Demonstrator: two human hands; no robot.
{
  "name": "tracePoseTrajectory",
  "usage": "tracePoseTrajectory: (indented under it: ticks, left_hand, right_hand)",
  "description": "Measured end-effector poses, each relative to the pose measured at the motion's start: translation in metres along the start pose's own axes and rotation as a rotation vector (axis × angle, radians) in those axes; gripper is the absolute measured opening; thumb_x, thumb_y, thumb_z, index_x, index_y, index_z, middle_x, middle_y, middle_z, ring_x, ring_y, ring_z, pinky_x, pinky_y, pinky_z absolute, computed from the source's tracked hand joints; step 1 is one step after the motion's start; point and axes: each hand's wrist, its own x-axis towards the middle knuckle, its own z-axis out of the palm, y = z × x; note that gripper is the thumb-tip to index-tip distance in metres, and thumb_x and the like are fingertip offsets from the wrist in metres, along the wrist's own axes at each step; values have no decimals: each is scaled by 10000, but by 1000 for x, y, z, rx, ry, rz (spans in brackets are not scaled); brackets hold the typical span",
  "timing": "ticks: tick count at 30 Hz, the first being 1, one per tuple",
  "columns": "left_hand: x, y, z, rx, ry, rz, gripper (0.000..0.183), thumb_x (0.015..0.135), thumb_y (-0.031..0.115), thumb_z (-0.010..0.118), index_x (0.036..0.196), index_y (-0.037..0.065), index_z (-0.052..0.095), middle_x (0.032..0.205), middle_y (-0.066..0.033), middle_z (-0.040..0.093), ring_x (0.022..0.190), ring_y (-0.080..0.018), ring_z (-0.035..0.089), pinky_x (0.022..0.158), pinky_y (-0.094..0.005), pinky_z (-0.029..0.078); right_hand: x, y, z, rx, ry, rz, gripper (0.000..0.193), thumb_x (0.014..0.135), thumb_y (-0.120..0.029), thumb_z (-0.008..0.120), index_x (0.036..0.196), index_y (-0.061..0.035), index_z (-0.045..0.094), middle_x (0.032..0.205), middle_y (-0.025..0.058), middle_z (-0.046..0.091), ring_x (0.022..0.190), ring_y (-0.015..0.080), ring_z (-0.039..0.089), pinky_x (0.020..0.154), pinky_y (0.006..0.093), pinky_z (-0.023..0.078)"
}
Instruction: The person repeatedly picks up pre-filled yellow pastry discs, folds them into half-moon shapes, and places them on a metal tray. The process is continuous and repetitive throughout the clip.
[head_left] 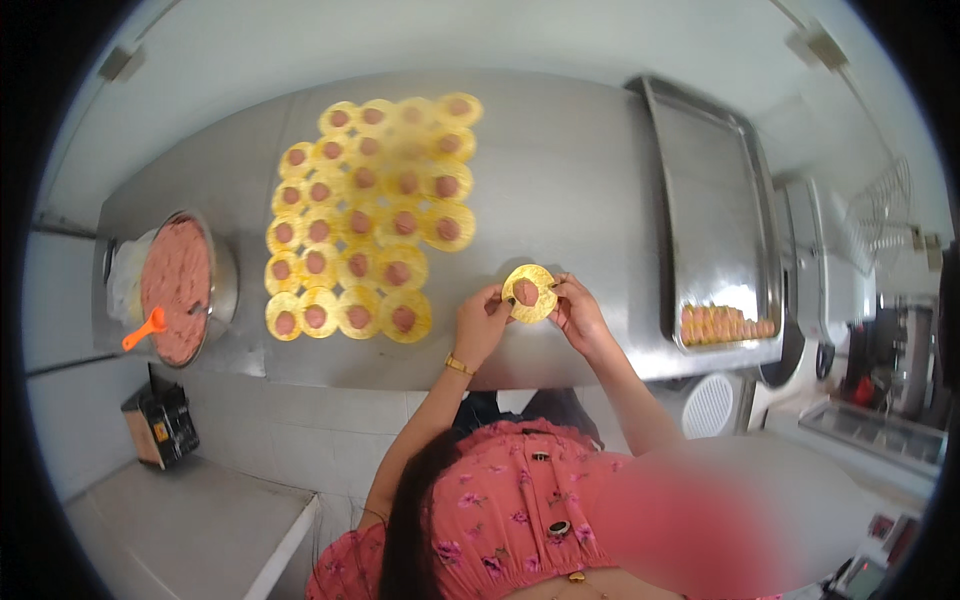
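Between my two hands, a round yellow dough wrapper point(541, 303) with a dab of pink meat filling point(525, 291) is held just above the steel table. My left hand point(484, 322) pinches its left edge; my right hand point(577, 312) pinches the right edge. The wrapper is flat and unfolded. To the left, rows of similar yellow wrappers point(402, 316) lie on the table, each with a pink dab in its middle. A blurred patch hides part of the upper rows.
At the far left stands a metal bowl point(224, 275) of pink filling with an orange spoon point(148, 327). On the right, a steel tray point(715, 235) holds a row of folded dumplings point(727, 325) along its near end. A white appliance point(825, 260) stands beyond the tray.
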Motion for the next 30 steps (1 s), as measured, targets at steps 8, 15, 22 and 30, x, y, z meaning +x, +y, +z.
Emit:
tracePoseTrajectory:
  ticks: [8, 15, 22, 30]
  left_hand:
    - [0, -20, 39, 215, -72, 73, 323, 877, -28, 490, 1172, 21, 611, 1030, -101, 667, 912, -168, 662, 753, -286, 547]
    - [-5, -15, 42, 338, -119, 225, 393, 826, -83, 535, 1188, 48, 615, 1089, -90, 632, 977, -179, 651, 800, -272, 533]
    - [-1, -13, 51, 249, -3, 222, 262, 757, -27, 683, 1005, 57, 686, 983, -90, 645, 845, -188, 681, 755, -278, 536]
    - [5, -24, 53, -15, -65, 275, 160, 758, -64, 686, 888, -24, 601, 1107, -97, 620, 907, -144, 636, 776, -276, 535]
  right_hand:
    - [-33, 23, -50, -233, 184, -179, 297, 904, -2, 385, 1145, 56, 551, 1036, 126, 622, 963, 185, 617, 886, 303, 498]
    - [-35, 31, -54, -672, 202, -519, 362, 774, 140, 561, 1095, -6, 644, 990, 75, 654, 908, 149, 637, 813, 256, 514]
    - [-34, 27, -51, -784, 213, -652, 253, 763, 104, 626, 975, -19, 690, 936, 82, 652, 819, 158, 645, 716, 254, 525]
    - [-26, 22, -61, -739, 256, -455, 155, 802, 47, 646, 933, -37, 664, 907, 59, 669, 756, 107, 623, 651, 223, 469]
